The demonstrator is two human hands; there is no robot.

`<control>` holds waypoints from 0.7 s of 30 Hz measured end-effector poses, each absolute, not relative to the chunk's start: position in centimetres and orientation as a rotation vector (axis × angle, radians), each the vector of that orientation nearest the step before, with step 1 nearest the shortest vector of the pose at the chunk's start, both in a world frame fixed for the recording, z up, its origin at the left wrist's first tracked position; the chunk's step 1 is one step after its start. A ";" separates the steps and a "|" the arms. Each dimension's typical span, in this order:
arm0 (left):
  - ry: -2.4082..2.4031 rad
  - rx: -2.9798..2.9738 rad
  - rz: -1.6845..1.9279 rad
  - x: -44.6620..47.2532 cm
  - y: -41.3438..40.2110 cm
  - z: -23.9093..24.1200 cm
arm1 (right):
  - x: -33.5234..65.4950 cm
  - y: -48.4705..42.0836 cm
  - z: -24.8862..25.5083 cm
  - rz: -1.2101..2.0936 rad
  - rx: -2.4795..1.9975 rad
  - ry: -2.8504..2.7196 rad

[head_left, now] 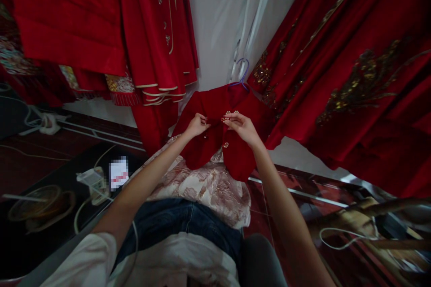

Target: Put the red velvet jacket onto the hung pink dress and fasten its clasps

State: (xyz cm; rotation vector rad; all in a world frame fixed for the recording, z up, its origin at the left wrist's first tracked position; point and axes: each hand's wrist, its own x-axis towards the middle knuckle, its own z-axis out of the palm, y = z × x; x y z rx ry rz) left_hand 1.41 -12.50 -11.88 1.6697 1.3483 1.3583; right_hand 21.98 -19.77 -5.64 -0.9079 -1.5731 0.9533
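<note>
A short red jacket (205, 152) with a curved hem lies spread before me on a purple hanger (244, 71). Its front is parted, with ornamental buttons (226, 145) along the right-hand edge. My left hand (198, 124) is closed in a pinch at the left front panel. On the other front edge, beside the upper buttons, my right hand (240, 126) pinches with thumb and fingers; the fingertips hide part of what they grip. Under the jacket, a pink and white brocade cloth (202, 184) covers my lap.
Red garments with gold trim (161, 31) hang at the upper left, and a red embroidered garment (350, 89) hangs at the right. A dark table (20, 251) on the left carries a lidded bowl (35, 204) and a white box (96, 184). A cable (340, 246) loops at the lower right.
</note>
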 end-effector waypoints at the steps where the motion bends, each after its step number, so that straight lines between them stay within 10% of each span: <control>1: 1.356 1.678 1.340 1.5 -12.3 -12.1 | 21.4 -19.1 -6.0 0.948 -0.912 -1.591; 21: 1.036 1.095 1.278 1.9 -14.4 -10.2 | 18.1 -13.2 -11.8 0.717 -1.087 -1.652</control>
